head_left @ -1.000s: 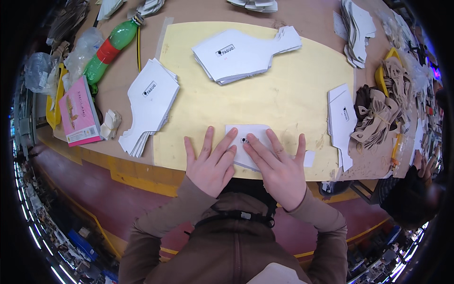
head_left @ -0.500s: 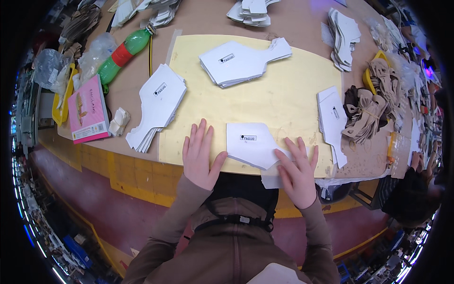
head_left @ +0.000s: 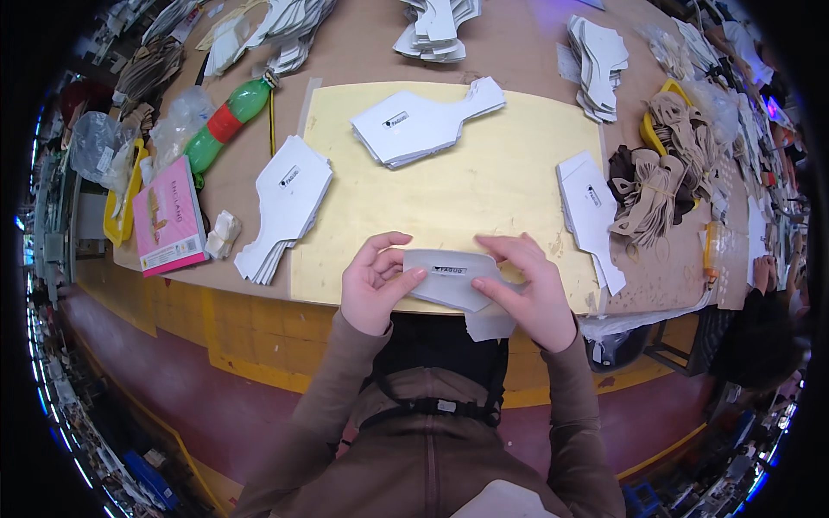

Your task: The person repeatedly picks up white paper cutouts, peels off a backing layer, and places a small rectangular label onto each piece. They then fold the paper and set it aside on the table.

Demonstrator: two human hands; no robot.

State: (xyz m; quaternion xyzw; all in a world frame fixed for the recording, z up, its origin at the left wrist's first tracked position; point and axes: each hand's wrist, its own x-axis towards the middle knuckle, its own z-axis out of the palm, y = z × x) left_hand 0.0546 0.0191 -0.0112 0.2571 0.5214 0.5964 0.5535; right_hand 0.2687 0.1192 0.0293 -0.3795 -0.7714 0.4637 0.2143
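Near the front edge of the yellow sheet (head_left: 414, 203), a white cut piece (head_left: 447, 289) with a small dark printed mark is tilted up between my hands. My left hand (head_left: 370, 289) pinches its left end, thumb on the face. My right hand (head_left: 540, 298) grips the right side, its thumb lying across the face and its fingers behind. Below them a pale flap (head_left: 490, 325) overhangs the table edge; whether it belongs to the held piece I cannot tell. Similar white pieces lie in a far stack (head_left: 410, 129), a left stack (head_left: 289, 194) and a right stack (head_left: 590, 203).
More white stacks (head_left: 436, 30) stand at the back. On the left are a green bottle (head_left: 203, 148) with a red label, a pink book (head_left: 170, 216) and a small white bundle (head_left: 224, 234). Bundled beige straps (head_left: 652, 194) lie on the right. Another person's hand (head_left: 762, 272) is at far right.
Both hands have gone from lying spread on the sheet and piece to gripping the white piece at both sides. Its face has tipped up. The view has shifted slightly.
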